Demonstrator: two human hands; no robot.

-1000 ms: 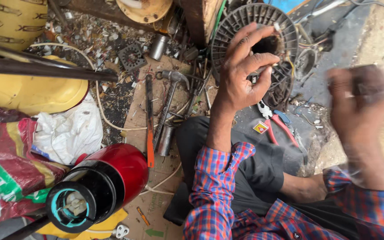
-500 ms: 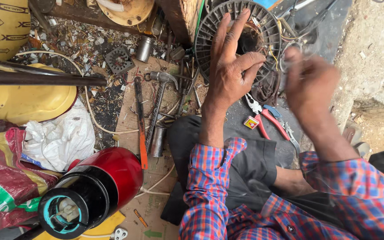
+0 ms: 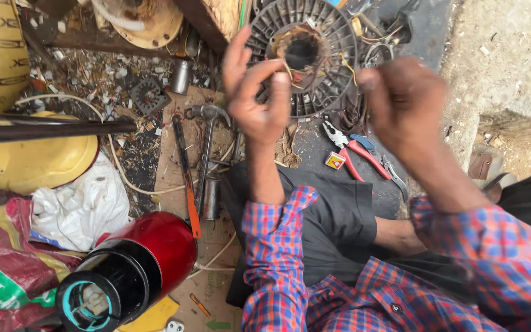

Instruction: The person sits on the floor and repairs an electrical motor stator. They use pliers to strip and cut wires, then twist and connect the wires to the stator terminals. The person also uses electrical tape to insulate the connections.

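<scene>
Round dark finned motor stator (image 3: 330, 74) w/ copper windings: judged heavy, rigid; wires fragile. Thin strand pinched by left hand (image 3: 256, 101); right hand (image 3: 404, 104) blurred, grip indeterminable.

Both forearms rose from the bottom of the frame in red-and-blue checked sleeves pushed back from the wrists. The left hand (image 3: 258, 98) was held up at upper centre, back to the camera, thumb and fingers curled toward each other in a pinch. The right hand (image 3: 405, 104), blurred, was raised at upper right, fingers loosely curled.
</scene>
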